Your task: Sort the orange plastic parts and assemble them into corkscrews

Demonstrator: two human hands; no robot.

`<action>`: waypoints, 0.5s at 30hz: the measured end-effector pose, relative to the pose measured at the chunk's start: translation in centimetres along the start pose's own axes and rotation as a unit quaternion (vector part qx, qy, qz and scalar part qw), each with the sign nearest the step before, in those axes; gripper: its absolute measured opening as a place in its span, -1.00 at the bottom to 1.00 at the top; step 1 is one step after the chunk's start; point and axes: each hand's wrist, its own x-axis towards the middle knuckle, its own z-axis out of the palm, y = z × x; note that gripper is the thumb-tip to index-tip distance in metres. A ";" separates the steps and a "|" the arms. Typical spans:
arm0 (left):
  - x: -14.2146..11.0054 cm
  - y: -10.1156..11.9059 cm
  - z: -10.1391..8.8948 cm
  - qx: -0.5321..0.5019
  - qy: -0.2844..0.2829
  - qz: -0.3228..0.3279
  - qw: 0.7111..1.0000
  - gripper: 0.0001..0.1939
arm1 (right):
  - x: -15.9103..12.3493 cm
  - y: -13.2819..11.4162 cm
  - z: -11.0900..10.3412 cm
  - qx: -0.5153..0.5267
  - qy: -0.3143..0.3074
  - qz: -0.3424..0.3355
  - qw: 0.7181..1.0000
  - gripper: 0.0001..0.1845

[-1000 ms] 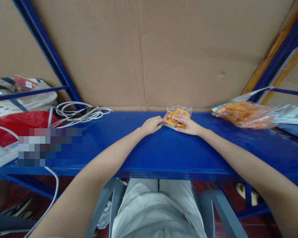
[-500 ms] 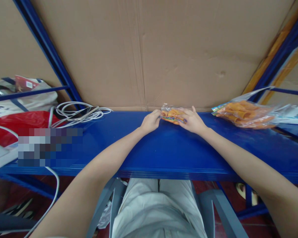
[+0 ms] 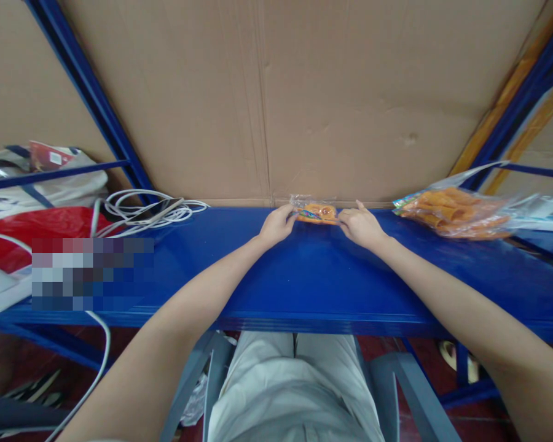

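Packet (image 3: 323,212) farther left, label (image 3: 309,215) unreadable

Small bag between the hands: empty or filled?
Not empty: orange pieces show through the small clear bag. Exactly how full, cannot tell.

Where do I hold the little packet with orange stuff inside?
Probably both ends, one hand from each side, like the left hand and right hand: the small packet lies lengthwise between them, with orange pieces filling its middle.
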 end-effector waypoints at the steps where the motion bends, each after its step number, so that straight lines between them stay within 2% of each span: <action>1: 0.0 -0.1 0.1 -0.005 -0.010 0.008 1.000 -0.86 | 0.0 0.1 -0.1 -0.009 0.001 0.006 1.000 -0.62; 6: -0.3 0.0 0.1 0.004 -0.060 0.047 0.997 -0.66 | -0.3 0.0 -0.5 -0.023 0.012 0.037 0.999 -0.64; 10: -0.4 0.1 -0.1 0.051 -0.076 0.016 0.996 -0.67 | -0.3 -0.4 -0.5 -0.022 0.036 0.041 0.998 -0.61; 13: -0.4 0.2 -0.3 0.083 -0.076 -0.003 0.994 -0.61 | -0.3 -0.4 -0.5 -0.017 0.051 0.036 0.998 -0.61; 15: -0.3 0.4 -0.5 0.107 -0.096 -0.007 0.990 -0.56 | -0.2 -0.3 -0.6 -0.017 0.048 0.038 0.998 -0.62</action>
